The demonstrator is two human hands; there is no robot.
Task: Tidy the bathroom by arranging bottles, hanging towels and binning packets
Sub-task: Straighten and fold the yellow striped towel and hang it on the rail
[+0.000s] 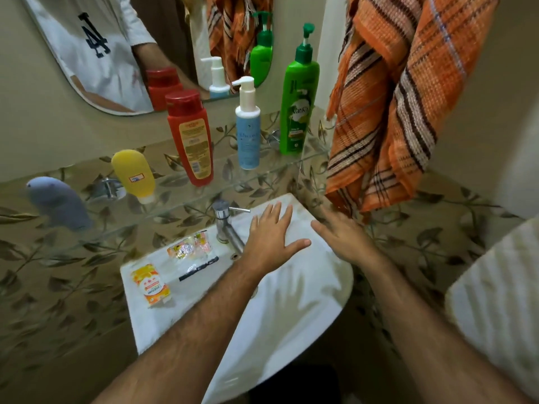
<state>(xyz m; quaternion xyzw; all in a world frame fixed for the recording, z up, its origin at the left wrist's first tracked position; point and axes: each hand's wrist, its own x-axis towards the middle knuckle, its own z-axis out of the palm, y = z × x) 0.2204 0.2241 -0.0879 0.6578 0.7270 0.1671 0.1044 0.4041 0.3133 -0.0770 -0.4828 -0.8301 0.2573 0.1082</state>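
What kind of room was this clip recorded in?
A home bathroom, most likely: a white washbasin with a chrome tap, a glass shelf of toiletry bottles under a mirror, and an orange checked towel hanging alongside.

Blurred grey bottle (59,201), label unreadable.

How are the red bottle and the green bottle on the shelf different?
The red bottle has a flat screw cap; the green bottle has a pump on top. The red bottle is shorter and wider, the green bottle taller and slimmer. The red bottle shows its back label, the green bottle its front. Both stand upright on the glass shelf.
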